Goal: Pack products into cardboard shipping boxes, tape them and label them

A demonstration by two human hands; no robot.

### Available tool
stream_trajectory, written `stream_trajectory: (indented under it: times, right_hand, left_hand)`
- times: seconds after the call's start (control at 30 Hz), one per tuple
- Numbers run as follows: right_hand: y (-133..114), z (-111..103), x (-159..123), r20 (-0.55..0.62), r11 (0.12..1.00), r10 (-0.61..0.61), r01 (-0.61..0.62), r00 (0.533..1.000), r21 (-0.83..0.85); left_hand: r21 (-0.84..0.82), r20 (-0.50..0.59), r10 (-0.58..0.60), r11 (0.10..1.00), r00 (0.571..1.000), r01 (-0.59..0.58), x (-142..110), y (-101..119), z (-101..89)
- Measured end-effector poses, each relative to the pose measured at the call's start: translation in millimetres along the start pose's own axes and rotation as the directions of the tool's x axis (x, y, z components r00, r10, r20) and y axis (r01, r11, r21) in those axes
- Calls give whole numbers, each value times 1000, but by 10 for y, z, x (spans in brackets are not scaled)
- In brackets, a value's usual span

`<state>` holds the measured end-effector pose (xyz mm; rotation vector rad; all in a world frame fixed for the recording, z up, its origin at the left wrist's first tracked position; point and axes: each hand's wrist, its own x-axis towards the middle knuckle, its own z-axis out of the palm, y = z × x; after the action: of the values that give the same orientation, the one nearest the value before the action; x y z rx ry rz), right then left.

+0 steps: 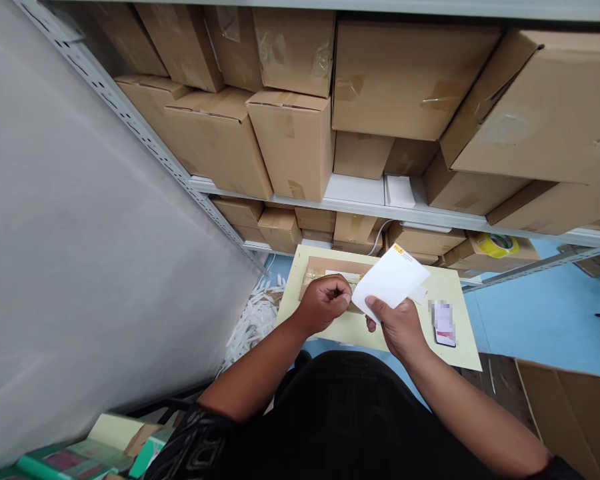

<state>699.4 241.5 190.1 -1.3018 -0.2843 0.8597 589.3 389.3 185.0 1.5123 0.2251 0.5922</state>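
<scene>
My right hand grips a white paper sheet with a small yellow mark at its top corner, thumb pressed on its lower edge. My left hand is closed in a pinch beside the sheet's left edge, over a brown cardboard box taped with clear tape. What the left fingers pinch is hidden. Both hands hover above a pale yellow board that serves as a small work surface. A phone lies on the board to the right of my right hand.
Metal shelving packed with several cardboard boxes rises ahead. A yellow tape roll sits on a low box at right. White paper strips litter the blue floor at left. A grey wall is left; an open carton sits lower right.
</scene>
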Motion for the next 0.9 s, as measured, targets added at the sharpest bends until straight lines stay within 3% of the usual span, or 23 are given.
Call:
stream_trajectory:
  times: [0.13, 0.23, 0.3, 0.37, 0.47, 0.6, 0.7, 0.8, 0.9]
  right_hand:
    - [16, 39, 40, 144, 969, 231, -240, 962, 50]
    - [107, 70, 88, 198, 955, 282, -294, 939, 37]
    - [194, 75, 131, 128, 976, 217, -218, 968, -10]
    - [280, 58, 179, -15, 988, 88, -89, 996, -128]
    - [379, 4, 240, -140, 924, -162, 101, 977, -368]
    - [423, -74, 283, -96, 747, -383, 247, 919, -618]
    - [384, -140, 289, -73, 633, -503, 310, 861, -709]
    - [293, -185, 256, -25, 645, -535, 389, 845, -657]
    - [202, -153, 187, 143, 760, -401, 416, 905, -500]
  left_hand:
    - [-91, -23, -31, 995, 999, 28, -20, -35, 76]
    - [-153, -73, -86, 985, 994, 74, -44, -70, 137]
    - [-189, -115, -111, 978, 987, 88, -56, -108, 158]
    - [-211, -151, -130, 973, 980, 97, -65, -147, 164]
    - [-219, -182, -149, 970, 972, 108, -75, -183, 166]
    - [-209, -207, -134, 974, 969, 90, -92, -198, 178]
    - [-188, -230, -120, 979, 966, 77, -110, -218, 173]
    - [-171, -237, -126, 982, 963, 86, -122, -238, 157]
    - [-115, -246, -132, 988, 960, 106, -123, -234, 153]
